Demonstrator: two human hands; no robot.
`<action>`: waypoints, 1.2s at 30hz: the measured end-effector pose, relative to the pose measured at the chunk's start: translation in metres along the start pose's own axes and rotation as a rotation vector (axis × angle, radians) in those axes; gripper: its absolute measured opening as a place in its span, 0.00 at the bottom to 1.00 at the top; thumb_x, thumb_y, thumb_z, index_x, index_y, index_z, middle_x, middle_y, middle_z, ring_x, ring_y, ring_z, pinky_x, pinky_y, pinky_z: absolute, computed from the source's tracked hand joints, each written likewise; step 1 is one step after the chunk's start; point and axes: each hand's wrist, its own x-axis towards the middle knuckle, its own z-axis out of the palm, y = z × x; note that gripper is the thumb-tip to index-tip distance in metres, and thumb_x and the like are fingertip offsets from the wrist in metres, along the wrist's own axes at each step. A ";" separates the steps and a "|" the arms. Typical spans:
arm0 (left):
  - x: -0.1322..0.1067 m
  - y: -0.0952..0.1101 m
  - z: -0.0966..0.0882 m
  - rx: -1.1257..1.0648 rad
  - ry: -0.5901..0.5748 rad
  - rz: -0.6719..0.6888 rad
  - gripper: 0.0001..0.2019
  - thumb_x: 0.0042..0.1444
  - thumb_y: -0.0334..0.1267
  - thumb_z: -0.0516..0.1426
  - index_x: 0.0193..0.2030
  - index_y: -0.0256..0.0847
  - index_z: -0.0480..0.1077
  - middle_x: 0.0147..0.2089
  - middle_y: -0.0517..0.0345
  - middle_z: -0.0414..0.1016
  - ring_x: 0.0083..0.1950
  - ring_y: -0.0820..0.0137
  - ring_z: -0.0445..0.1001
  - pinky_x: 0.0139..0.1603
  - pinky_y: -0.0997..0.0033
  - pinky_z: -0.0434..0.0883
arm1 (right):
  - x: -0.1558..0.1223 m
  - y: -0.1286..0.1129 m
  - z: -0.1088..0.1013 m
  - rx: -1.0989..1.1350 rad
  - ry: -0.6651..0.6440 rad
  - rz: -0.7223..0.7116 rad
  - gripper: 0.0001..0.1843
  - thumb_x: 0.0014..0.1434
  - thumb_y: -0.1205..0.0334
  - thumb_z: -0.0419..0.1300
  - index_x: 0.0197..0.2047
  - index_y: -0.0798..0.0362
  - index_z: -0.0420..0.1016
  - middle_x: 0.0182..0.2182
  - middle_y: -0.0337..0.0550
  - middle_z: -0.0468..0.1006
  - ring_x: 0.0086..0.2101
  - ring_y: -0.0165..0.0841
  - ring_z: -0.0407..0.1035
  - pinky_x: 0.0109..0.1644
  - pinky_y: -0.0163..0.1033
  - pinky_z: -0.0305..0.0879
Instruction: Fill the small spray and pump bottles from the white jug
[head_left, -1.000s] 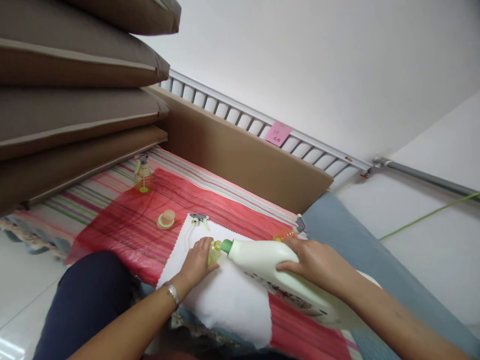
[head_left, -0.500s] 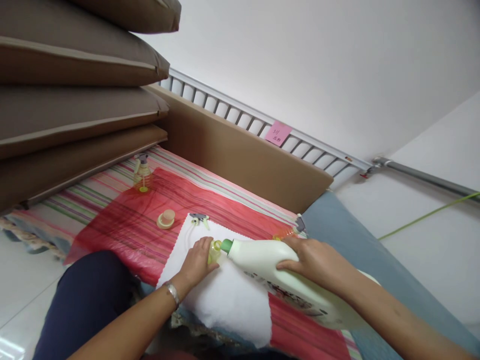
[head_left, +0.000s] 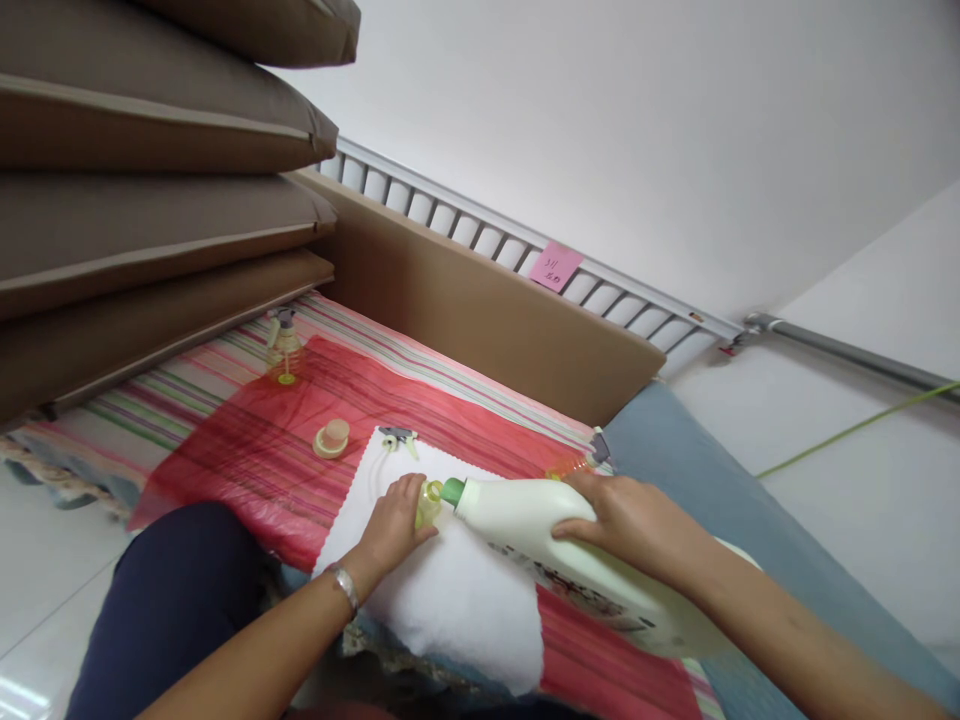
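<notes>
Jug point(head_left: 517, 520): white, big, tipped over nearly flat above the white cloth point(head_left: 450, 600); green spout point(head_left: 452, 490) pressed up to the mouth of the small bottle point(head_left: 429, 503).
Right hand point(head_left: 630, 525): clamped over the jug's upper side, fingers curled down the near face, thumb on the far side (full wrap, no slack visible).
Left hand point(head_left: 394, 525): closed round the small bottle, steadying it on the cloth; only the yellow-green neck visible past the fingers. Bracelet point(head_left: 346, 587) on the wrist.
Small bottle: on the cloth's far half, between the left-hand fingers and the spout; fill level not readable.
Change vs 1.0 s and 0.5 s ago: none worth logging. Same grips, same jug tilt, spout at the same spot; whole view nudged by a hair (head, not hands).
Cloth: on a red sheet point(head_left: 262, 430) over striped fabric, near edge hanging toward the knee.
Loose parts: trigger head point(head_left: 397, 437) on the cloth's far corner; round cap point(head_left: 332, 438) on the red sheet just left of it; spray bottle point(head_left: 285, 350) upright farther back, well apart.
Behind right hand: second spray bottle point(head_left: 581, 462), mostly hidden.
Background: cardboard panel point(head_left: 487, 310), pink note point(head_left: 556, 267) on the rail above it, stacked cushions point(head_left: 150, 200) on the left.
</notes>
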 end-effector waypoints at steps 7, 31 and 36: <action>0.000 0.000 0.000 0.003 0.007 0.011 0.33 0.45 0.36 0.66 0.57 0.41 0.57 0.57 0.45 0.65 0.57 0.55 0.66 0.55 0.54 0.67 | 0.002 -0.001 -0.001 -0.011 -0.005 -0.003 0.17 0.56 0.46 0.61 0.41 0.50 0.74 0.36 0.47 0.81 0.37 0.45 0.75 0.34 0.40 0.62; -0.001 0.000 0.000 0.001 0.009 0.010 0.33 0.45 0.36 0.65 0.57 0.42 0.57 0.57 0.45 0.66 0.58 0.55 0.66 0.55 0.54 0.67 | 0.003 -0.006 -0.006 -0.008 -0.033 0.021 0.17 0.55 0.46 0.61 0.40 0.50 0.74 0.36 0.49 0.81 0.37 0.46 0.75 0.34 0.41 0.63; -0.001 0.001 -0.001 -0.004 0.007 0.008 0.33 0.45 0.36 0.65 0.58 0.42 0.57 0.58 0.45 0.65 0.58 0.55 0.66 0.55 0.54 0.67 | 0.003 -0.007 -0.007 -0.012 -0.028 0.027 0.16 0.54 0.46 0.62 0.38 0.50 0.74 0.35 0.49 0.80 0.36 0.45 0.75 0.33 0.40 0.62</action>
